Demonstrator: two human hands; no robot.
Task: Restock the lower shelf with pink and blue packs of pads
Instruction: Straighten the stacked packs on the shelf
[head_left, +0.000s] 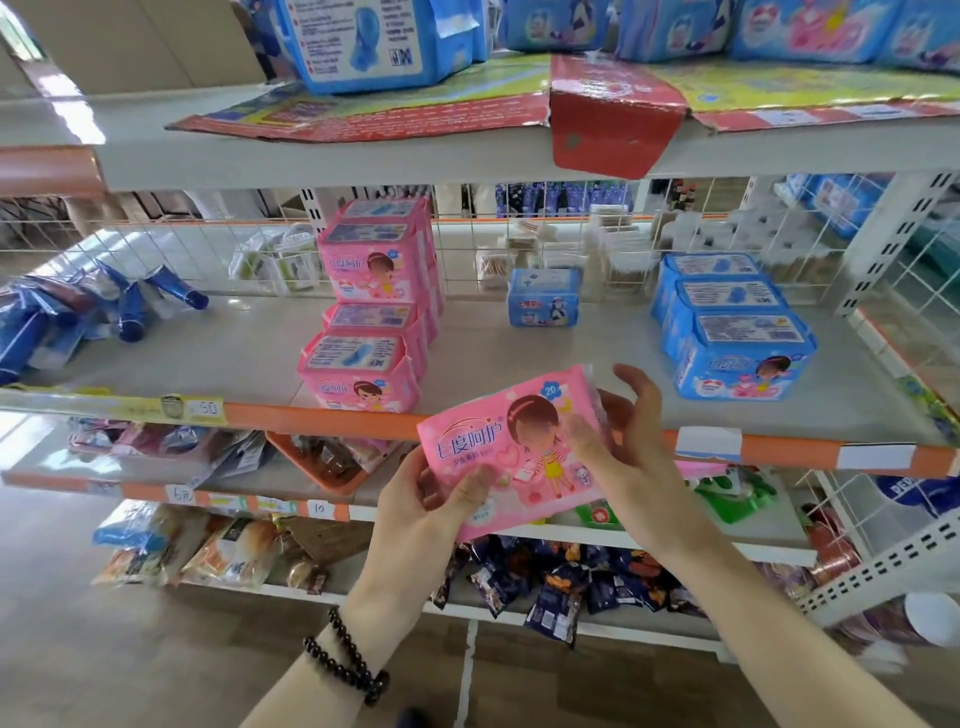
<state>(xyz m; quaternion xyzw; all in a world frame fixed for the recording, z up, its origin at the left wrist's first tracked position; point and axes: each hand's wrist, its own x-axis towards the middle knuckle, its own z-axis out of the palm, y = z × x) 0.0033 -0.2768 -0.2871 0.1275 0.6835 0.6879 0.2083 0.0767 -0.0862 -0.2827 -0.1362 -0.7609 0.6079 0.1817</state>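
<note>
I hold a pink pack of pads in front of the shelf's orange edge. My left hand grips its lower left corner, thumb on the front. My right hand holds its right end, thumb on the front and fingers behind. On the grey shelf stand stacked pink packs at the middle. A row of blue packs sits at the right, and one small blue pack stands further back between them.
Blue tubes lie at the shelf's left. A wire mesh back closes the shelf behind. The shelf above carries more blue packs on flattened red cardboard. Snack bags and other goods fill the shelves below.
</note>
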